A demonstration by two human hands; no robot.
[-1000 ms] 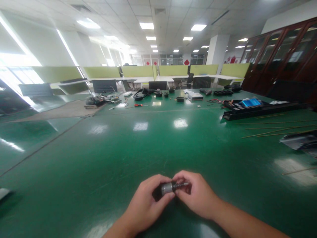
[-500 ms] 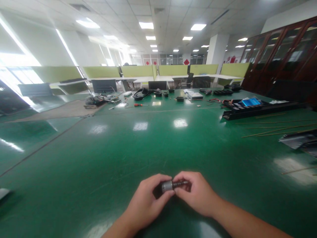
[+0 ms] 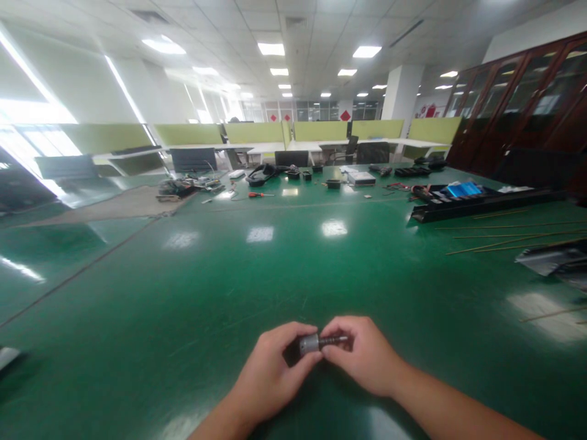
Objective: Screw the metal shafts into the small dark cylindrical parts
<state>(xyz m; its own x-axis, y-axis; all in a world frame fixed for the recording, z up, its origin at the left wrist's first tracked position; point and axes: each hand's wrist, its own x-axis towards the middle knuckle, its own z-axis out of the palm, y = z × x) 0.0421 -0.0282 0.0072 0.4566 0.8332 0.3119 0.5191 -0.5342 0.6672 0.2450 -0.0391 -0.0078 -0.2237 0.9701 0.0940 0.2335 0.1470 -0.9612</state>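
Note:
Between my two hands, just above the green tabletop near its front, lies a small metal cylinder with a dark grooved stem [image 3: 309, 344], which resembles a solenoid valve. My left hand [image 3: 275, 363] is closed on the wide silver body, thumb below and fingers above. With thumb and fingertips, my right hand [image 3: 362, 351] pinches the narrower stem, whose pale tip points right. The part is held roughly level. Some of my fingers hide behind it, so their exact contact cannot be seen.
Far back on the green table [image 3: 284, 269] lie a red-handled screwdriver [image 3: 257, 194], a white box [image 3: 361, 178] and several dark parts. A long black channel [image 3: 458, 206] and several thin rods [image 3: 518, 236] are at the right. A grey object's corner [image 3: 7, 357] shows at the left edge.
Both hands keep their hold on the metal cylinder in nearly the same place. My right fingers have shifted slightly, and the stem's pale tip shows more clearly.

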